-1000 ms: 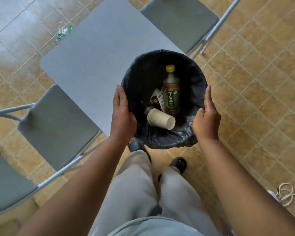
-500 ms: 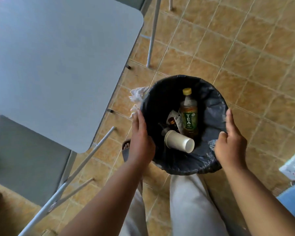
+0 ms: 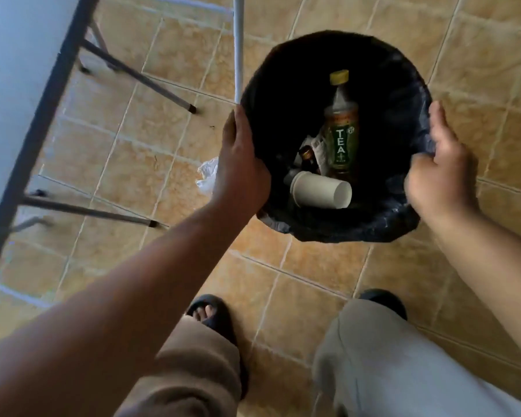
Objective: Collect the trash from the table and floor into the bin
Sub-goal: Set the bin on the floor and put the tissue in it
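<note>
A round bin point(image 3: 403, 73) lined with a black bag is held over the tiled floor. My left hand point(image 3: 239, 164) grips its left rim and my right hand point(image 3: 442, 173) grips its right rim. Inside lie a green tea bottle point(image 3: 342, 127) with a yellow cap, a white paper cup point(image 3: 319, 191) on its side, a small brown bottle point(image 3: 307, 158) and a scrap of paper. A crumpled white tissue point(image 3: 206, 177) lies on the floor just left of my left hand, partly hidden by it.
The grey table's edge point(image 3: 33, 121) runs along the left. Metal legs point(image 3: 139, 76) with black feet stand under it, and a white leg point(image 3: 238, 46) comes down beside the bin. My legs and black sandals point(image 3: 214, 320) are at the bottom.
The bin has been carried to the right, away from the table, and lower toward the floor. The tabletop has slid to the left edge of view. Both hands still hold the rim.
</note>
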